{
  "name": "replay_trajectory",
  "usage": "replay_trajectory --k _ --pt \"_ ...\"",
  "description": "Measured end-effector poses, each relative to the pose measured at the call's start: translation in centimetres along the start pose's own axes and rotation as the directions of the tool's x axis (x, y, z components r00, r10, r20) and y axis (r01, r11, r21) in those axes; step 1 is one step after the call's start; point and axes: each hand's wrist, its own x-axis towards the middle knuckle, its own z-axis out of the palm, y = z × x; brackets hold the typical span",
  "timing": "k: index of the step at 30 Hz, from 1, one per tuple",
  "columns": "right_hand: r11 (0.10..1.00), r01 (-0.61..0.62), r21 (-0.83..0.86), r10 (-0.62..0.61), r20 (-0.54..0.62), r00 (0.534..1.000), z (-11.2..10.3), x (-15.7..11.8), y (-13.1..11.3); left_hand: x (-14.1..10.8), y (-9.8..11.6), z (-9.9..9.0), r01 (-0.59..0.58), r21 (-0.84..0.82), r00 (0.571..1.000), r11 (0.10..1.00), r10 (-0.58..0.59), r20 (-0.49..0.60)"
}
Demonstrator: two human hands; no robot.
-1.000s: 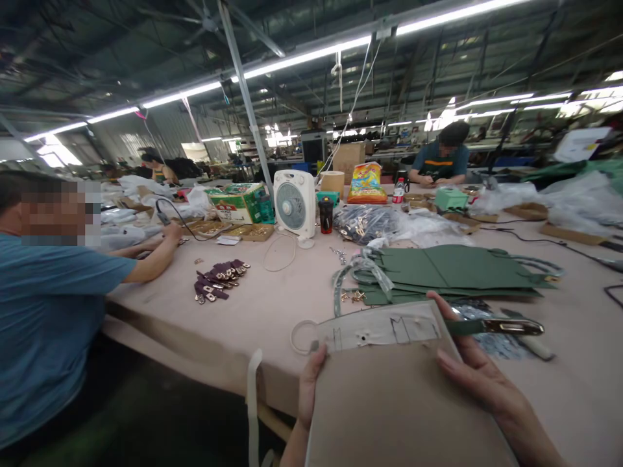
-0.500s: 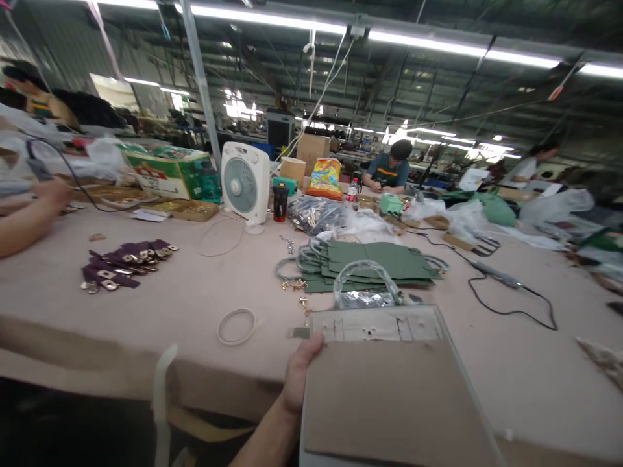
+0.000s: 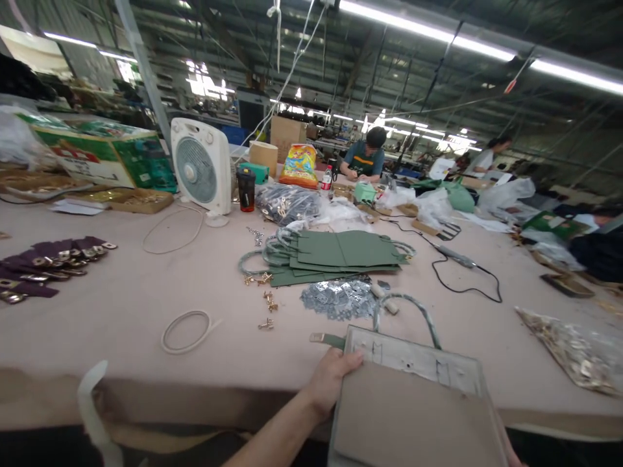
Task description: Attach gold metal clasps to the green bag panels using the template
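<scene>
At the bottom of the head view, my left hand [image 3: 331, 379] grips the left edge of an unfinished handbag [image 3: 409, 415], thumb on its face. The bag has a brown panel, a pale top band, an arched plastic-wrapped handle [image 3: 409, 299] and a green strap [image 3: 333, 340] with a metal end sticking out left. My right hand [image 3: 510, 451] shows only as a sliver along the bag's right side, most of it hidden. Beyond the bag lie a heap of small silver metal plates [image 3: 338, 298] and a stack of green bag panels [image 3: 341, 253] with wrapped handles.
Gold fittings [image 3: 265, 323], a coiled white strip [image 3: 185, 332] and purple tabs [image 3: 53, 263] lie on the table [image 3: 219, 285]. A fan [image 3: 197, 165] and a tumbler [image 3: 246, 189] stand behind. A corded tool [image 3: 455, 256] and a bag of metal parts [image 3: 574, 353] are at right. A co-worker [image 3: 365, 159] sits opposite.
The view has turned right, so the table things shift left. The handbag has moved right and lower in view, uncovering the silver plates. My right hand has appeared at its right side.
</scene>
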Motion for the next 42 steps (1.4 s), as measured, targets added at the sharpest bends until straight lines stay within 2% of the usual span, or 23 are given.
replay_trajectory --k 4,6,8,10,12,14,18,20,23,24,25,26,29,32,36,39,42 --pt "0.953 -0.079 0.292 0.138 -0.188 0.972 1.5 1.8 4.2 1.4 1.7 -1.2 -0.093 0.115 0.978 0.989 0.112 -0.175" --pt "0.902 -0.052 0.429 0.175 -0.253 0.951 2.6 3.6 5.9 2.0 2.5 -2.0 -0.172 0.179 0.957 0.969 0.207 -0.204" --pt "0.873 -0.013 0.488 0.164 -0.268 0.949 3.6 5.3 7.0 2.6 3.1 -2.7 -0.263 0.254 0.923 0.931 0.319 -0.214" --pt "0.865 -0.01 0.502 0.148 -0.236 0.96 4.1 6.4 7.8 3.0 3.2 -3.4 -0.329 0.344 0.883 0.88 0.415 -0.218" --pt "0.879 -0.022 0.476 0.136 -0.206 0.969 4.2 7.0 8.3 3.3 3.2 -3.9 -0.348 0.455 0.848 0.82 0.482 -0.22" --pt "0.918 -0.028 0.396 0.115 -0.198 0.973 4.1 7.2 9.0 3.6 3.0 -4.3 -0.335 0.577 0.821 0.745 0.532 -0.21" --pt "0.973 -0.051 0.223 0.094 -0.186 0.978 3.9 7.0 10.6 3.7 2.5 -4.6 -0.29 0.751 0.794 0.593 0.587 -0.157" --pt "0.981 -0.069 0.181 0.102 -0.181 0.978 3.9 6.9 11.1 3.4 2.3 -4.5 -0.266 0.856 0.743 0.443 0.66 -0.11" --pt "0.983 -0.087 0.163 0.115 -0.171 0.979 3.9 6.9 11.2 2.9 2.0 -4.0 -0.232 0.971 0.603 0.056 0.792 0.099" --pt "0.983 -0.09 0.163 0.117 -0.169 0.979 3.9 6.9 11.1 2.8 2.0 -3.7 -0.239 0.969 0.58 -0.065 0.791 0.196" --pt "0.982 -0.09 0.163 0.118 -0.168 0.979 3.9 6.9 11.0 2.8 2.1 -3.4 -0.261 0.952 0.577 -0.159 0.765 0.286" --pt "0.983 -0.091 0.161 0.118 -0.166 0.979 3.9 7.0 10.8 2.9 2.1 -3.0 -0.293 0.929 0.593 -0.226 0.719 0.362" --pt "0.985 -0.099 0.14 0.12 -0.152 0.981 3.8 7.1 10.6 4.1 2.0 -1.8 -0.374 0.876 0.676 -0.305 0.557 0.483" --pt "0.993 -0.097 0.065 0.105 -0.132 0.986 3.8 7.3 10.8 5.9 1.6 -0.9 -0.359 0.885 0.727 -0.297 0.505 0.465" --pt "0.992 -0.053 -0.111 0.038 -0.136 0.99 4.4 7.4 11.4 7.3 1.2 -0.8 -0.263 0.904 0.773 -0.338 0.487 0.407" --pt "0.974 -0.025 -0.227 -0.009 -0.15 0.989 4.9 6.9 11.9 7.3 1.0 -0.9 -0.241 0.892 0.777 -0.382 0.475 0.413" --pt "0.945 0.0 -0.326 -0.053 -0.154 0.987 4.2 6.7 12.0 7.0 0.8 -0.9 -0.227 0.883 0.775 -0.411 0.472 0.419"
